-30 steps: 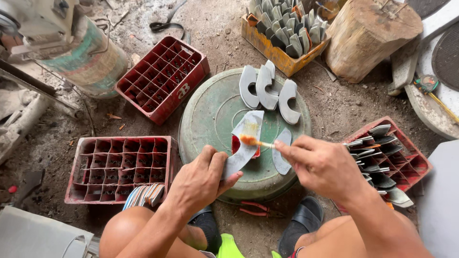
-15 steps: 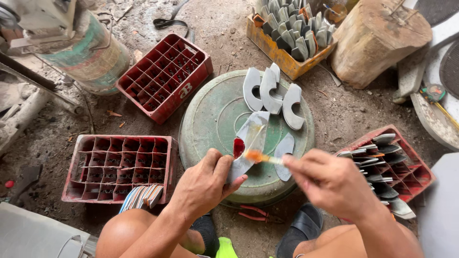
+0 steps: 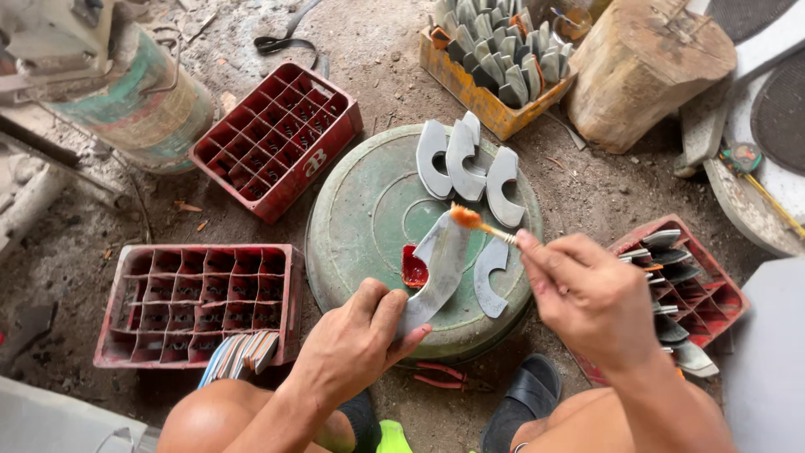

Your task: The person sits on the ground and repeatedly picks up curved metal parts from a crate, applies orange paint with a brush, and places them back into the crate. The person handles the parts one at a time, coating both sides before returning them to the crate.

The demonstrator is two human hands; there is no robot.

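**Brush lifted to blade tip**

Moved up since half a second ago: brush [image 3: 480,225] now at top end of curved blade [image 3: 438,273], orange bristles touching the tip. Reads as glue going on along the edge. Left hand [image 3: 356,344] clenched around blade's lower end, propped on green drum lid [image 3: 369,201]. Right hand [image 3: 587,298] pinching brush handle, fingers closed. Red glue dish [image 3: 413,268] on lid beside blade; three blades [image 3: 465,159] at lid's far edge

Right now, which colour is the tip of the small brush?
Orange-red, seen in the head view: the brush tip, held by the right hand.
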